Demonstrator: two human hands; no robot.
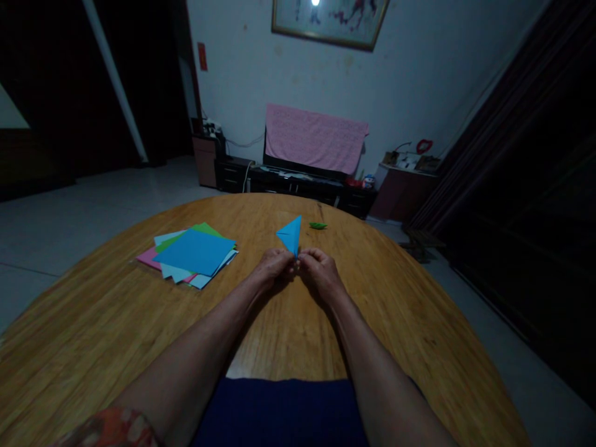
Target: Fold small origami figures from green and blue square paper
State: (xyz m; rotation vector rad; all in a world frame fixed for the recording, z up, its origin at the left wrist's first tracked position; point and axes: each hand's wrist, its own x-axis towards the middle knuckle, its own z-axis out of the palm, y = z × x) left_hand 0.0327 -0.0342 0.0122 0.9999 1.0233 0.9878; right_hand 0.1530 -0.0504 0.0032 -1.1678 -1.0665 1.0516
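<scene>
Between my two hands stands a folded piece of blue paper point(291, 234), its pointed end upward and its lower tip pinched by my fingertips. My left hand point(277, 263) is closed on the lower left of the fold. From the other side, my right hand point(319, 268) grips the same lower tip, thumb and fingers pressed together. The fingers partly hide the bottom of the fold. Just beyond my right hand, a small folded green paper piece point(318, 226) lies on the table.
A loose stack of coloured paper sheets point(195, 251), blue on top, lies to the left on the round wooden table point(116, 310). Past the table's far edge stand a low black cabinet point(274, 182) and a screen covered by a pink cloth point(316, 136).
</scene>
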